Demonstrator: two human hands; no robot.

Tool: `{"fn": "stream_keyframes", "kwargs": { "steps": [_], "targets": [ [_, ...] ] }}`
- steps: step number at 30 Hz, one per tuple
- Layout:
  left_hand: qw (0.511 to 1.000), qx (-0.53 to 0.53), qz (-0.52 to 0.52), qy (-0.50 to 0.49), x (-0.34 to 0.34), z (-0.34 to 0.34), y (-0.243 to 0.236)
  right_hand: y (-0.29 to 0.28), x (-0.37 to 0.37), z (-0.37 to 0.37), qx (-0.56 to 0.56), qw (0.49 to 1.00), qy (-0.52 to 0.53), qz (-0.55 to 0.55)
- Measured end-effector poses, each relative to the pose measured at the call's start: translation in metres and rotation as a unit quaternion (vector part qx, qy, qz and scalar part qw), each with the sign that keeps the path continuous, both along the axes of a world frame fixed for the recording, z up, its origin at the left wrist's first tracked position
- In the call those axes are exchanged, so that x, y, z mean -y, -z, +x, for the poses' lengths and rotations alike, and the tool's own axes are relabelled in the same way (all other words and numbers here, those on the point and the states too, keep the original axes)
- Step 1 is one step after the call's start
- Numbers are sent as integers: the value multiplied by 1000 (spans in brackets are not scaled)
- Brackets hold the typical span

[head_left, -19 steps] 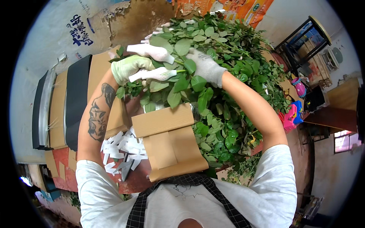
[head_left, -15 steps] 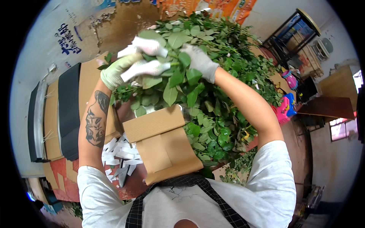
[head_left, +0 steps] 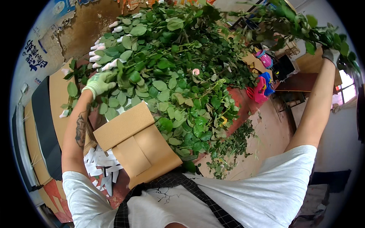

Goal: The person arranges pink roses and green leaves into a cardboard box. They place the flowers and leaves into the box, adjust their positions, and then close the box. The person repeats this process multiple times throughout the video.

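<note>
My left hand (head_left: 100, 82), in a pale green glove, rests at the left edge of the leafy heap, its fingers apart beside the leaves. Near it lie several rose buds (head_left: 109, 65) in white net sleeves, heads pointing left. Far out to the right, my raised right hand (head_left: 331, 56), in a grey glove, is closed round a bunch of leafy rose stems (head_left: 281, 28). That bunch stretches back leftward above the heap of rose stems (head_left: 171, 68); its far end blends into the foliage behind.
A folded brown corrugated cardboard sheet (head_left: 131, 133) lies in front of me. To its left are white paper strips (head_left: 97, 161) and a dark pointed tool (head_left: 107, 185). Cardboard and black sheets (head_left: 45, 114) stand at the left. A pink and blue plastic item (head_left: 262, 88) sits beyond the heap's right side.
My right hand has swung from the heap's middle far out right, now with a leafy bunch. My left hand has lowered leftward; the netted roses it was at now lie on the heap.
</note>
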State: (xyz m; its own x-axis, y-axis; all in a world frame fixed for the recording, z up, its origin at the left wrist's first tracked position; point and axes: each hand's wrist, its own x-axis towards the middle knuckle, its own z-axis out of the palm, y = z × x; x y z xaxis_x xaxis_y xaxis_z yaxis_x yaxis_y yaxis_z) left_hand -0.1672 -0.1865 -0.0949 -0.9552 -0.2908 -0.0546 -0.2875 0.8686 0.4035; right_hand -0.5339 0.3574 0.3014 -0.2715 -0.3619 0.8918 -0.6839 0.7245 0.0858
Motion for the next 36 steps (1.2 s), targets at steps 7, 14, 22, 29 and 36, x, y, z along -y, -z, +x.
{"fn": "stream_keyframes", "kwargs": {
  "steps": [7, 14, 22, 29, 36],
  "targets": [
    [980, -3, -140, -142, 37, -57, 8, -98, -58, -5, -157, 983, 94, -22],
    [988, 81, -25, -131, -2, -12, -42, 10, 26, 45, -86, 966, 43, 239],
    [975, -39, 220, 17, -178, 233, -102, 199, 130, 277, 159, 821, -297, 461],
    [953, 2, 303, -6, -229, 302, -102, 336, 174, 363, 189, 748, -289, 567],
    [986, -111, 113, -55, -253, 264, -27, 346, 160, 366, 262, 751, -277, 539]
  ]
}}
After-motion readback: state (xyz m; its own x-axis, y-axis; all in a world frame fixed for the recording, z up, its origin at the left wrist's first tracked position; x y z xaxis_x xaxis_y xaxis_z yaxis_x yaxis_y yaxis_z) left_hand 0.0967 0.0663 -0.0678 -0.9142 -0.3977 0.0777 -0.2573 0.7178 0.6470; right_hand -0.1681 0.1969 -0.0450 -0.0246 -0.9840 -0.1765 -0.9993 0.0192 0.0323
